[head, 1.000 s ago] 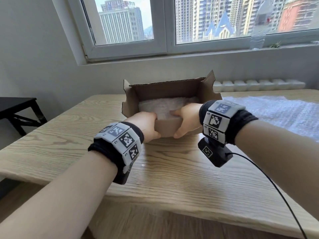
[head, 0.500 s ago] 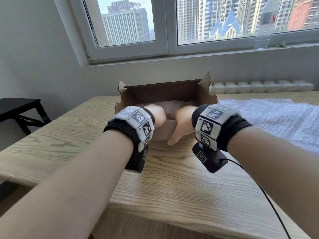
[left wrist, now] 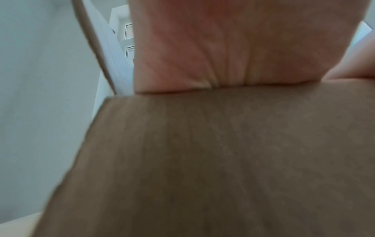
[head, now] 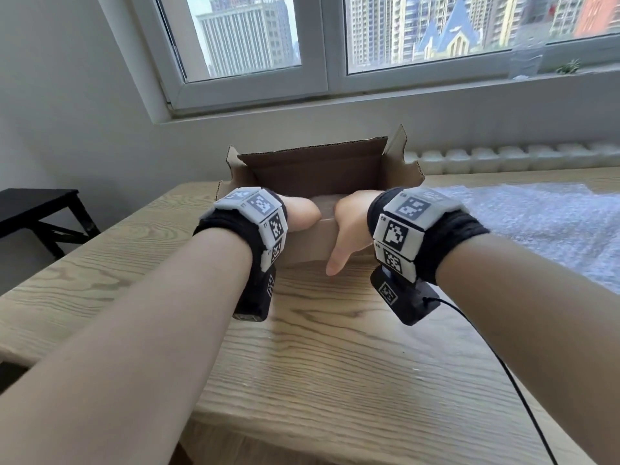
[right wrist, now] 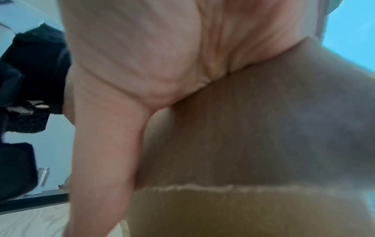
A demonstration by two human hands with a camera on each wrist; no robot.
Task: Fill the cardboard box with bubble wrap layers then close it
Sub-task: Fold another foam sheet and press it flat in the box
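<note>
The open brown cardboard box (head: 322, 169) stands in the middle of the head view, on the far part of the pale wood-grain table (head: 335, 364). Its back flap and two side flaps stand upright, while the near flap (head: 315, 239) is bent over toward the inside. Behind that flap, between the two hands, only a thin pale strip of the box's contents shows, too little for me to say what it is or how full the box is.

The left hand (head: 302, 214) lies over the top edge of the near flap, left of centre. Its palm presses on the cardboard, as the left wrist view shows up close; the fingers go over the edge out of sight, so I cannot tell whether they are curled or flat.

The right hand (head: 349, 226) sits just beside it on the same flap. Its thumb (head: 337, 260) points straight down the flap's outer face toward the table, and the palm rests on the edge. In the right wrist view the fingers are hidden too.

On the right of the frame a clear sheet of bubble wrap (head: 536, 226) lies spread flat on the table, apart from the box. A black side table (head: 37, 209) stands at the left edge, and a white-framed window (head: 322, 85) fills the top.
</note>
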